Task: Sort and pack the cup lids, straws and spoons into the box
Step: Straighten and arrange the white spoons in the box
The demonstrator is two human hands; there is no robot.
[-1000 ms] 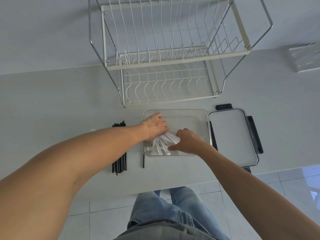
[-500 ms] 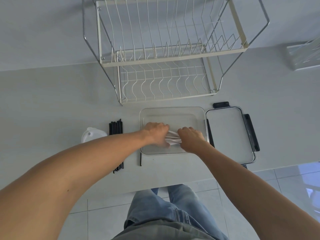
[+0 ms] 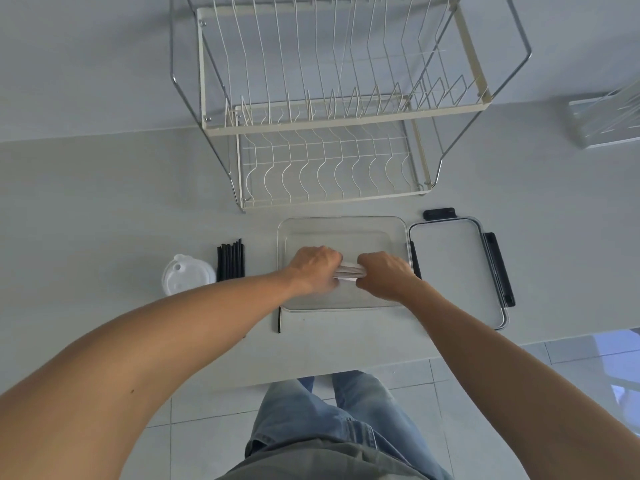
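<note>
Holding a bundle of white spoons (image 3: 350, 271) between both hands, right over the middle of the clear box (image 3: 341, 225). Left hand (image 3: 313, 268) is clamped on the 9 o'clock end, right hand (image 3: 382, 275) on the 3 o'clock end, fingers curled shut on it. So the long axis runs 9 to 3, along the box's long side. Straws (image 3: 231, 259) and lids (image 3: 187, 273) wait off at 9 o'clock, nearer the left hand.
</note>
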